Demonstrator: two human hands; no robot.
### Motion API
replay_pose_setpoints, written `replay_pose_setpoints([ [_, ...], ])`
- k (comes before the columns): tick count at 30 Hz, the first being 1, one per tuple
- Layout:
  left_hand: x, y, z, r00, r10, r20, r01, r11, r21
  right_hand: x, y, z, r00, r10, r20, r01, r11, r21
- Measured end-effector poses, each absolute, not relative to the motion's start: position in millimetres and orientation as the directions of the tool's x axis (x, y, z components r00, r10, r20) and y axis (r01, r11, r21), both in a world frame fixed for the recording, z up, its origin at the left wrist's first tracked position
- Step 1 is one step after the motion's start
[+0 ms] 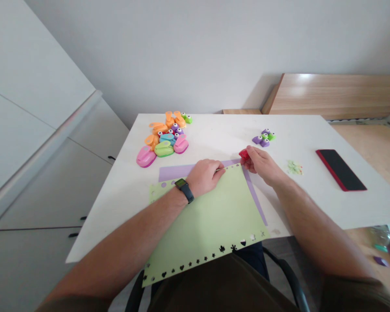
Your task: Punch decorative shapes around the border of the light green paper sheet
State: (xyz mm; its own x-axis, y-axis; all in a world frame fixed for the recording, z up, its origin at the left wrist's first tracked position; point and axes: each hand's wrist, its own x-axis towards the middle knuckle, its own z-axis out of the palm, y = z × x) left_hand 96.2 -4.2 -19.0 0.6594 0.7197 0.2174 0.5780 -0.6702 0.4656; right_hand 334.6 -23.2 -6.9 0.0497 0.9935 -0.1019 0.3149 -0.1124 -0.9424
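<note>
A light green sheet of paper (pixel 211 212) overhangs the table's front edge, with punched shapes such as hearts, stars and leaves along its borders. Beneath it lies a purple sheet (pixel 175 173), showing at the back and right. My left hand (pixel 205 177), with a watch on the wrist, is closed on the green sheet's far edge, thumb on top. At the far right corner of that sheet, my right hand (pixel 258 162) grips a small red craft punch (pixel 244 154). Fingers partly hide the punch, so I cannot tell whether the paper sits in its slot.
Several orange, pink, green and blue craft punches (pixel 164 148) cluster at the back left. A few small purple and green punches (pixel 264 138) stand beyond my right hand. Paper scraps (pixel 294 167) and a black tablet-like slab with a red edge (pixel 341 170) lie to the right on the white table (pixel 214 134).
</note>
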Motion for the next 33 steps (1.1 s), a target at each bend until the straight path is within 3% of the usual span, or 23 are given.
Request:
replay_pose_setpoints([
  [8, 95.8, -4.1, -21.0, 0.654, 0.716, 0.243, 0.564, -0.676, 0.474, 332.5, -22.8, -6.0, 0.043, 0.989, -0.140, 0.114, -0.144, -0.983],
  [21, 95.0, -4.1, -22.9, 0.644, 0.713, 0.278, 0.544, -0.682, 0.489, 336.3, -20.9, -0.8, 0.068, 0.987, -0.149, -0.010, -0.149, -0.989],
  [33, 95.5, -8.1, -23.5, 0.595, 0.680, 0.428, 0.489, -0.729, 0.479, 328.2, -30.8, 16.2, -0.097, 0.973, -0.212, -0.121, -0.223, -0.967],
])
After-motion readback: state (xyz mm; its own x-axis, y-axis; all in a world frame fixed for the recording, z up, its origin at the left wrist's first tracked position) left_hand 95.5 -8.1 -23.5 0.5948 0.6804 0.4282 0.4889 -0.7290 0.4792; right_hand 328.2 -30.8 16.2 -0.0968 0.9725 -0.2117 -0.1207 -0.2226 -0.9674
